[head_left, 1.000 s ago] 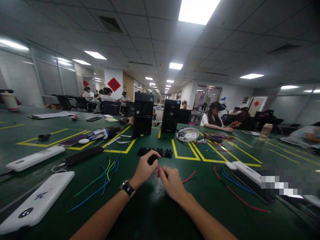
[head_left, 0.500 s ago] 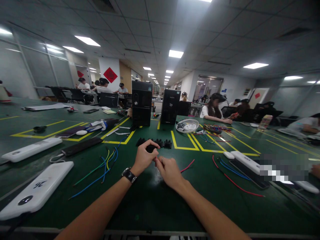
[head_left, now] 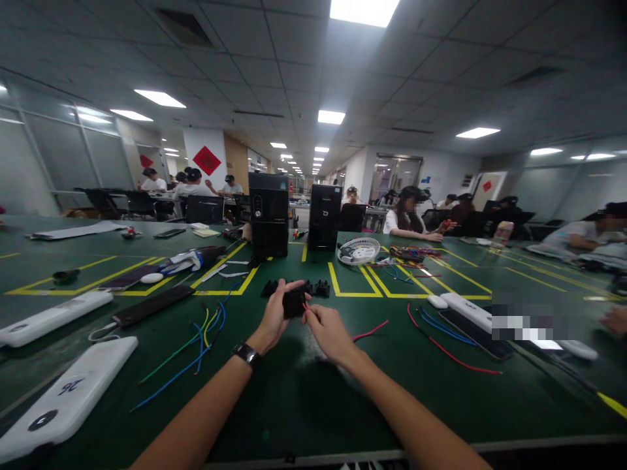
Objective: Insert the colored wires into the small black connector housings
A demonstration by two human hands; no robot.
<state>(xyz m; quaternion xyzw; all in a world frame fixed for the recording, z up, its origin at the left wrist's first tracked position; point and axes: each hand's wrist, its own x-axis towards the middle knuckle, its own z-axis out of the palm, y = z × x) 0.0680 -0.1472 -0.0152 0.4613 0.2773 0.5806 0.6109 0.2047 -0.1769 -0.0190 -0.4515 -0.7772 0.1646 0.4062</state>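
Observation:
My left hand (head_left: 272,321) is closed around a small black block-shaped part (head_left: 294,304), held above the table. My right hand (head_left: 332,331) pinches a red wire, whose tip shows against the side of the black part. Whether the tip sits inside the part or only touches it, I cannot tell. A red wire length (head_left: 372,331) sticks out past the right hand and looks like the same wire. Just behind the left hand stands a row of similar black parts (head_left: 321,288), partly hidden by the fingers.
Blue, green and yellow wires (head_left: 200,339) lie to the left; more red and blue wires (head_left: 453,352) lie to the right. White power banks (head_left: 68,398) flank both sides. Two black computer towers (head_left: 269,215) and a white basket (head_left: 358,250) stand farther back. Across the table sits a person (head_left: 409,219).
The left hand has turned and opened up somewhat, so the black part's face now shows. The red wire's tip has come into sight between both hands. The camera view has tilted slightly upward.

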